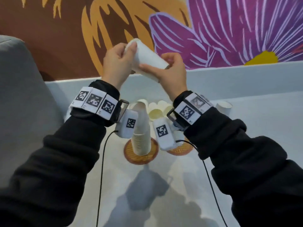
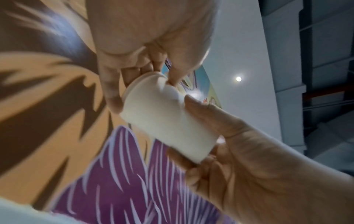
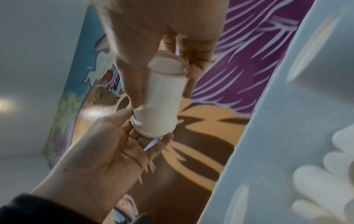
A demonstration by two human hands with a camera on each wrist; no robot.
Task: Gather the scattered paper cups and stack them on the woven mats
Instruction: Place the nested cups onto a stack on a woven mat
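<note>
Both hands are raised above the tabletop (image 1: 246, 145), each clasping one end of a short nested run of paper cups (image 1: 147, 61) held tilted in the air. The left hand (image 1: 118, 63) pinches the upper end with fingertips and thumb; the right hand (image 1: 170, 69) wraps the lower end. From the wrist views the paper wall looks dented under the left fingertips, so a firmer squeeze could crease the cup and, by my reckoning, make it jam or sit crooked when nested.

Directly below, a tall stack (image 1: 141, 138) stands on a round woven mat (image 1: 131, 154) toward the middle of the tabletop, with a second mat (image 1: 183, 149) just beside it, largely hidden by the right wrist gear. The stack is tall and narrow; lowering more cups off-centre, or brushing it with a wrist unit or a dangling cable, could tip it over.

Loose cups (image 1: 157, 110) lie bunched behind the stack toward the far edge, and another (image 1: 223, 108) stands to the right; a falling stack would likely scatter them further.
</note>
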